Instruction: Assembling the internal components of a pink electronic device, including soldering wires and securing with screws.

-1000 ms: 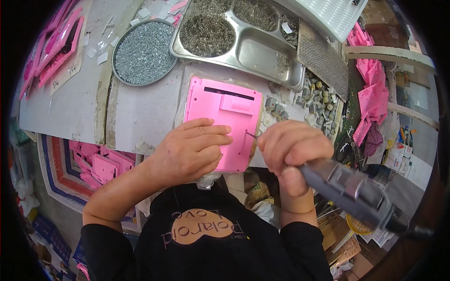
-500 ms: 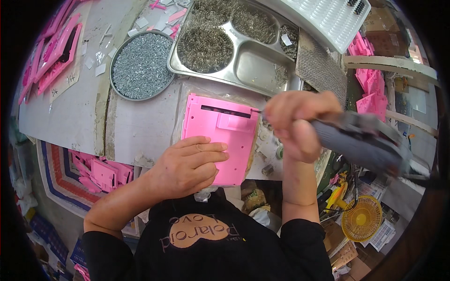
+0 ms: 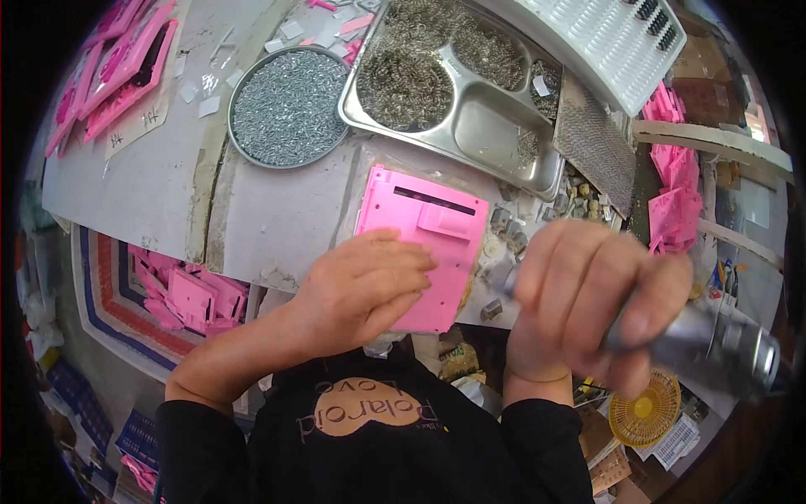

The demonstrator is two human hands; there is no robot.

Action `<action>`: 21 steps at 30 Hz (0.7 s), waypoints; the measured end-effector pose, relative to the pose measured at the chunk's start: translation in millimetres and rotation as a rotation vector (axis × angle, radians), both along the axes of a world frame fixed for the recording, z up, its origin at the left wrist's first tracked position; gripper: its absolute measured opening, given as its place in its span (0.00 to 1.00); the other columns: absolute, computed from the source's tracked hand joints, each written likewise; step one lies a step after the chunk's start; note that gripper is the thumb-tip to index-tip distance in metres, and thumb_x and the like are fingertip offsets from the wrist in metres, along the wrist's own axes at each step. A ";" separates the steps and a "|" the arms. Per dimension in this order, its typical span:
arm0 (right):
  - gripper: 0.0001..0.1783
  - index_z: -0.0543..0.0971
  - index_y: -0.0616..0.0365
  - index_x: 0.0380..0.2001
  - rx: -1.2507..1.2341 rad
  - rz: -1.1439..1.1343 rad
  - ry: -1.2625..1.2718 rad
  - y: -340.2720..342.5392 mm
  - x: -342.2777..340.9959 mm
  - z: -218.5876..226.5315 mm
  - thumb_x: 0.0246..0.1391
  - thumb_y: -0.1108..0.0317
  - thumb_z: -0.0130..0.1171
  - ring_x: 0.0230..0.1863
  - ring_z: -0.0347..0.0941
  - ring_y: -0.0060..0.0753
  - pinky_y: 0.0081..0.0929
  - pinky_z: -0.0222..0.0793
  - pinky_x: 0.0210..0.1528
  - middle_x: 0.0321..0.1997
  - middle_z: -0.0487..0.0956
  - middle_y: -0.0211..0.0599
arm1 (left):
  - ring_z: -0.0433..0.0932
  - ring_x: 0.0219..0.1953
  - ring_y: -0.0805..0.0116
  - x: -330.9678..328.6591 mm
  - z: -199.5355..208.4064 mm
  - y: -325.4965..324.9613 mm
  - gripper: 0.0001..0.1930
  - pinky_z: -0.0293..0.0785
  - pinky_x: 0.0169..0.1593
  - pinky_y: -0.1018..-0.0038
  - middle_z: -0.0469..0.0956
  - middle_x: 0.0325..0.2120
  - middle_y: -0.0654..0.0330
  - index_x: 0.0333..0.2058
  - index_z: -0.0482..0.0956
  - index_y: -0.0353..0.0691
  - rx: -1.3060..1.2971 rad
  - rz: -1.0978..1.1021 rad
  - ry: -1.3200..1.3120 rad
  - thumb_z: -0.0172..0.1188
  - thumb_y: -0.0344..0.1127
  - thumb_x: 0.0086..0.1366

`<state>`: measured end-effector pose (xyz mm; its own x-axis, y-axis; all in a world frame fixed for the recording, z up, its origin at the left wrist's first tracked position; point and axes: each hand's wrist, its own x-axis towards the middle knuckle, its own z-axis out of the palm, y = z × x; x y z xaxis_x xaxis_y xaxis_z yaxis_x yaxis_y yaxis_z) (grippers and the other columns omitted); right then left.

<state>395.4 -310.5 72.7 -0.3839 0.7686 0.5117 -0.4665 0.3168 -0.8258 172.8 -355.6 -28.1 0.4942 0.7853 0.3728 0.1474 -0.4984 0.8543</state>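
Note:
A flat pink plastic panel (image 3: pixel 457 273) with a dark slot near its far end and several small holes lies on the worktable. Across its left side rests my left hand (image 3: pixel 365 281), fingers stretched out flat on the surface. To the right of the panel, raised above the table edge, my right hand (image 3: pixel 592 302) is wrapped around a grey electric screwdriver (image 3: pixel 718 349). The tool is blurred by motion, and its tip points left, apart from the panel.
Beyond the panel stand a round tray (image 3: pixel 290 109) of silver screws and a steel compartment tray (image 3: pixel 495 126) of small springs. Pink parts (image 3: pixel 126 71) lie at the far left, others in a bin (image 3: pixel 193 294) below. A yellow fan (image 3: pixel 645 407) is at lower right.
My right hand has drawn the screwdriver away from the panel's far right corner, toward me and to the right. My left hand stays on the panel. The whole view has shifted slightly.

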 end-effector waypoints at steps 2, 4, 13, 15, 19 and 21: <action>0.14 0.73 0.53 0.44 0.010 0.036 0.047 -5.6 -19.9 -2.8 0.61 0.62 0.65 0.17 0.72 0.23 0.26 0.67 0.19 0.19 0.75 0.24 | 0.85 0.50 0.61 -2.3 3.6 3.2 0.12 0.70 0.65 0.53 0.87 0.43 0.58 0.39 0.83 0.41 0.015 0.071 0.004 0.70 0.23 0.56; 0.15 0.73 0.53 0.42 -0.003 0.016 0.050 -10.2 -33.6 -5.7 0.61 0.61 0.67 0.16 0.71 0.24 0.26 0.66 0.18 0.19 0.75 0.24 | 0.86 0.47 0.62 -8.1 7.7 6.0 0.11 0.66 0.68 0.50 0.87 0.41 0.60 0.38 0.82 0.42 0.039 0.100 0.056 0.70 0.25 0.57; 0.16 0.76 0.57 0.38 -0.108 -0.056 0.051 -3.0 -52.5 -8.9 0.60 0.58 0.70 0.19 0.73 0.31 0.32 0.72 0.27 0.21 0.77 0.34 | 0.85 0.48 0.62 -32.3 10.1 19.5 0.12 0.59 0.70 0.47 0.86 0.42 0.59 0.37 0.85 0.43 0.154 0.132 0.199 0.74 0.28 0.52; 0.17 0.73 0.57 0.41 -0.064 -0.134 0.031 12.2 -52.5 -17.1 0.61 0.59 0.69 0.19 0.69 0.28 0.31 0.70 0.26 0.21 0.74 0.32 | 0.80 0.54 0.59 -54.6 8.8 56.0 0.13 0.59 0.69 0.50 0.83 0.47 0.56 0.38 0.85 0.43 0.130 0.279 0.169 0.75 0.32 0.52; 0.16 0.68 0.58 0.44 -0.046 -0.178 0.040 41.9 -66.3 -42.3 0.63 0.65 0.64 0.18 0.65 0.24 0.29 0.67 0.24 0.21 0.71 0.31 | 0.73 0.53 0.61 -86.3 -11.2 99.2 0.11 0.57 0.64 0.53 0.79 0.41 0.65 0.38 0.86 0.47 0.310 0.617 0.638 0.72 0.34 0.55; 0.14 0.68 0.58 0.44 -0.051 -0.177 0.035 44.7 -70.1 -51.8 0.62 0.67 0.61 0.19 0.65 0.24 0.29 0.68 0.24 0.21 0.70 0.32 | 0.73 0.51 0.61 -87.3 -16.2 99.4 0.08 0.57 0.62 0.55 0.79 0.39 0.66 0.37 0.86 0.48 0.294 0.601 0.633 0.71 0.35 0.57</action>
